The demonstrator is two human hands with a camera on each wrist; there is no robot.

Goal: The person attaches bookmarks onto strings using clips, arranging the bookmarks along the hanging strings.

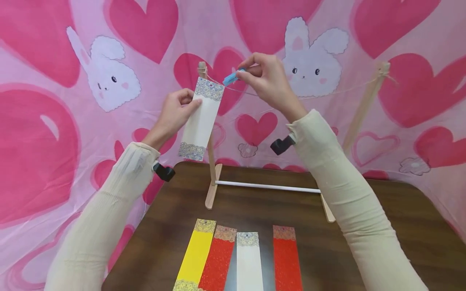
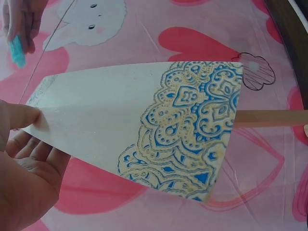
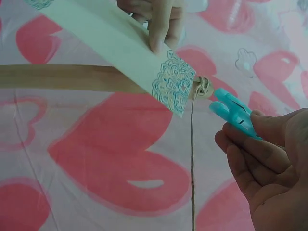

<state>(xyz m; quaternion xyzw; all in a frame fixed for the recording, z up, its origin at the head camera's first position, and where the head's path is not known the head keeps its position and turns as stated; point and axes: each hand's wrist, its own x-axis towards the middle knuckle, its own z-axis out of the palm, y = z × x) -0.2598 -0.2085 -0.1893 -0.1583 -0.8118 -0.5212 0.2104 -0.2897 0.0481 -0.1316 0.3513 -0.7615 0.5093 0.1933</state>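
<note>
Right wrist: twine knot [image 3: 203, 86], unseen from left wrist; white card [image 3: 110, 43] pinched between left fingers [image 3: 160, 21], clothespin [image 3: 237, 114] between right fingers [image 3: 257, 148].

4 strips [image 1: 248, 262] lie on the table [image 1: 153, 230] before the stand [image 1: 267, 186]; a 5th strip [image 1: 202, 121] is before the left post [image 1: 212, 165], contact with the string [image 3: 192, 163] uncertain.

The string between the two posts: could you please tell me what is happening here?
A person's left hand holds a white card up near the string, by one post. The right hand pinches a blue clip near the card's upper edge; the clip is not on the card. Four more cards lie on the table.
</note>
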